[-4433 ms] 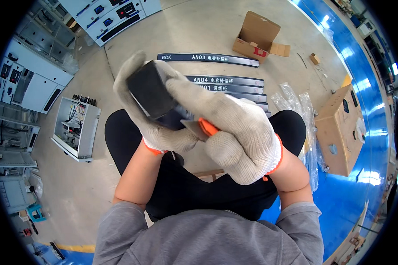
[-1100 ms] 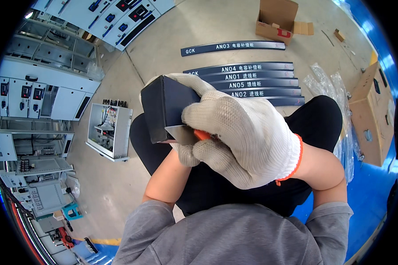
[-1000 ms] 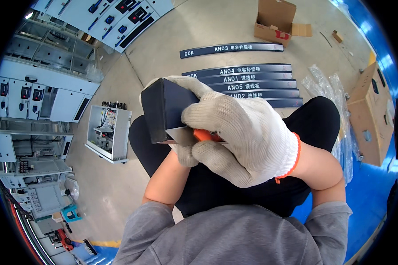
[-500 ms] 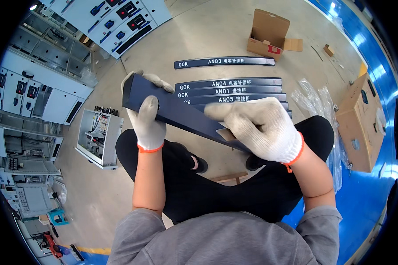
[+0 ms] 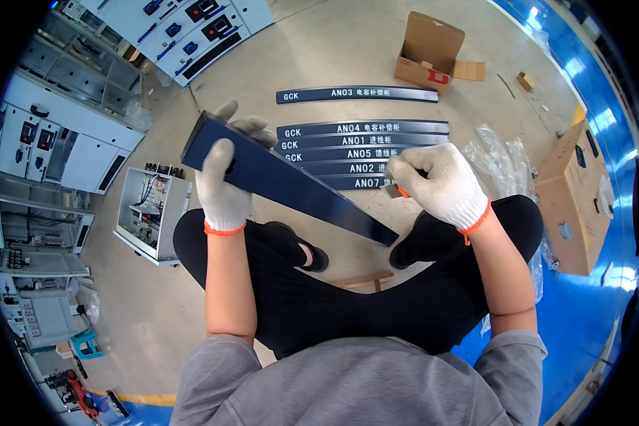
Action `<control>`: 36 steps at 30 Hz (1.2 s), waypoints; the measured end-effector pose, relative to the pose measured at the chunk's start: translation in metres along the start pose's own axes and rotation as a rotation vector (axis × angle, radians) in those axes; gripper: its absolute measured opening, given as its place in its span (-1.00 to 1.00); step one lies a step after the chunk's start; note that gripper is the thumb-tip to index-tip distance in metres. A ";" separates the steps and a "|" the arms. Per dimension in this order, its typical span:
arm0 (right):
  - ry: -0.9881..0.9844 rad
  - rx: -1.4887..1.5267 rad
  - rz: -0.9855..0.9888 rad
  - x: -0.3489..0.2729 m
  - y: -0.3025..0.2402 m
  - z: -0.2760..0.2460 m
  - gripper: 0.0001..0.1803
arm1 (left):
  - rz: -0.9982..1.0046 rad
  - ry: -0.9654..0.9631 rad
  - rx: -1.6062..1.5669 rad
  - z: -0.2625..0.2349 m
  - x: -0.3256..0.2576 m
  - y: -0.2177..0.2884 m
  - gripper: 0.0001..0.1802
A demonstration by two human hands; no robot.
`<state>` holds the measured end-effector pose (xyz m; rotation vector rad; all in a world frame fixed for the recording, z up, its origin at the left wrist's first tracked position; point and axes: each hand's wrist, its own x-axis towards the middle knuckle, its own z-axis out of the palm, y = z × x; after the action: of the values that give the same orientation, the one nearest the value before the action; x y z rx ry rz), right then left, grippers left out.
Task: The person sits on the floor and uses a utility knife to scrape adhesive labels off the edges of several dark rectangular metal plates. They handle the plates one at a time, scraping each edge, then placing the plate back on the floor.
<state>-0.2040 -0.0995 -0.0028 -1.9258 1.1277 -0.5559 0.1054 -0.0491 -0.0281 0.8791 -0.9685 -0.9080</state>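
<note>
In white knit gloves with orange cuffs, both my hands are raised above my lap. My left hand [image 5: 224, 167] grips a long dark blue nameplate strip [image 5: 284, 181] near its upper left end, thumb on the near face. The strip slants down to the right, its plain side up. Curled closed, my right hand [image 5: 440, 181] holds a small flat-bladed tool [image 5: 393, 191] with an orange part; the fingers hide most of it. The blade is apart from the strip. Several similar strips with white lettering [image 5: 362, 128] lie in a row on the floor beyond my hands.
One lettered strip [image 5: 358, 94] lies farther off. An open cardboard box [image 5: 426, 53], clear plastic wrap [image 5: 504, 167] and a large carton [image 5: 575, 199] are on the right. An open metal enclosure [image 5: 153, 216] with wiring stands left, near switchgear cabinets [image 5: 78, 138].
My right hand has moved right and slightly up, taking the blade off the strip. The strip has shifted a little left, and its lower end is now uncovered.
</note>
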 end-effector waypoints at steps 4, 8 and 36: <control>-0.022 -0.053 -0.058 0.001 0.009 0.004 -0.65 | -0.038 0.140 -0.010 -0.010 0.006 0.005 -0.29; -0.206 -0.268 -0.028 0.004 0.026 0.011 -0.58 | -0.097 0.314 -0.083 -0.025 0.020 0.015 -0.42; -0.272 -0.387 0.004 -0.006 0.093 0.037 -0.64 | -0.302 -0.078 -0.096 0.031 0.000 -0.062 -0.42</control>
<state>-0.2280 -0.1029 -0.0995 -2.2441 1.1186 -0.0666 0.0622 -0.0774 -0.0751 0.9287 -0.8638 -1.2439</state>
